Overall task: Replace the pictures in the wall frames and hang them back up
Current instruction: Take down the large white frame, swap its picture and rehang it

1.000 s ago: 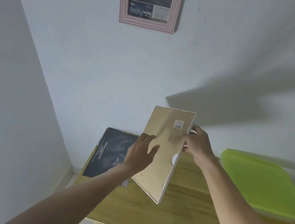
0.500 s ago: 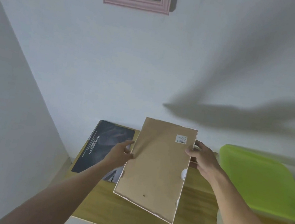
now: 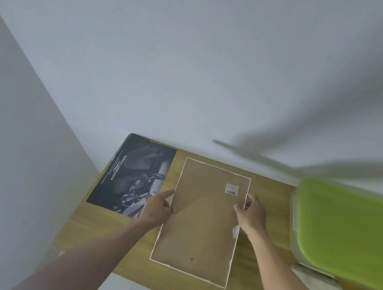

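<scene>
The picture frame is lying face down on the wooden tabletop, near the middle, with its brown backing board facing up and a thin white rim showing around it. A small barcode sticker is sitting near the frame's far right corner. The left hand is touching the left edge of the frame, with the index finger stretched along the edge and the thumb resting on the backing board. The right hand is holding the right edge, the thumb lying on the board and the other fingers curling around the rim. A dark printed poster is lying flat at the far left corner of the tabletop, just beside the frame, and its left part is hanging a little over the left edge. A clear plastic box with a green lid is standing at the right side of the tabletop, apart from the frame.
</scene>
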`<action>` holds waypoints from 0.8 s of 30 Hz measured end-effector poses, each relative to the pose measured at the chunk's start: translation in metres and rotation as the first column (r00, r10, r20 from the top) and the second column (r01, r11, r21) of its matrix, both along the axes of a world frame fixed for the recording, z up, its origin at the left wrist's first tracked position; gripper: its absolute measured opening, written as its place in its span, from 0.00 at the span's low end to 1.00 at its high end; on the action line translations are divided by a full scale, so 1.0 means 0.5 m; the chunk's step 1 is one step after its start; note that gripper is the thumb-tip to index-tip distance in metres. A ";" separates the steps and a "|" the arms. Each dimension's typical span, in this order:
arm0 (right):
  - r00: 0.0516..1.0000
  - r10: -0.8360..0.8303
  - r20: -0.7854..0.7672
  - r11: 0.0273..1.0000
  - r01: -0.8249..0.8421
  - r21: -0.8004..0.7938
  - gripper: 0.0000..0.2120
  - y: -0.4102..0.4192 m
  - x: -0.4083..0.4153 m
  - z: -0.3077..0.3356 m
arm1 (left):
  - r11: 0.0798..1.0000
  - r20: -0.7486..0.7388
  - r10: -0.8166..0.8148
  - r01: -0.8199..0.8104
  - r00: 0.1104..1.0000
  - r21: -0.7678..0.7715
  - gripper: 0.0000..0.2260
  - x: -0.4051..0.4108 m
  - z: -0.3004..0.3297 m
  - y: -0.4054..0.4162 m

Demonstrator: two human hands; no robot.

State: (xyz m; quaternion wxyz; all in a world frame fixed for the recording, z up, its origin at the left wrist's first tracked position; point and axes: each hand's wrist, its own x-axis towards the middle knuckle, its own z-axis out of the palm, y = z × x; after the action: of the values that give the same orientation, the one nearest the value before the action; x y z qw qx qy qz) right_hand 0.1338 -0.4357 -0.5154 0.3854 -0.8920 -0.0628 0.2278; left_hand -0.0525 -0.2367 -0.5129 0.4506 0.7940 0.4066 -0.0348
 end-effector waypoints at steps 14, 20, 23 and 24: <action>0.987 0.071 -0.143 0.996 -0.064 0.055 0.22 0.048 0.019 -0.055 | 0.960 -0.114 0.212 -0.185 0.971 0.209 0.16 0.035 -0.037 -0.020; 0.983 0.097 -0.156 0.995 -0.091 0.045 0.21 0.098 -0.003 -0.055 | 0.954 -0.132 0.216 -0.180 0.968 0.240 0.18 0.016 -0.043 0.015; 0.983 0.107 -0.146 0.994 -0.110 -0.008 0.20 0.102 -0.018 -0.054 | 0.958 -0.139 0.155 -0.115 0.978 0.263 0.15 0.008 -0.051 0.025; 0.985 0.111 -0.132 0.992 -0.117 -0.038 0.20 0.099 -0.019 -0.069 | 0.958 -0.148 0.123 -0.079 0.981 0.275 0.13 0.006 -0.053 0.026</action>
State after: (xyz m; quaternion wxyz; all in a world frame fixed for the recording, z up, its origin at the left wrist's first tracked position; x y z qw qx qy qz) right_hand 0.1242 -0.3861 -0.5497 0.3546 -0.8788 -0.0835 0.3082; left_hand -0.0492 -0.2235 -0.5393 0.3053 0.8201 0.4835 -0.0216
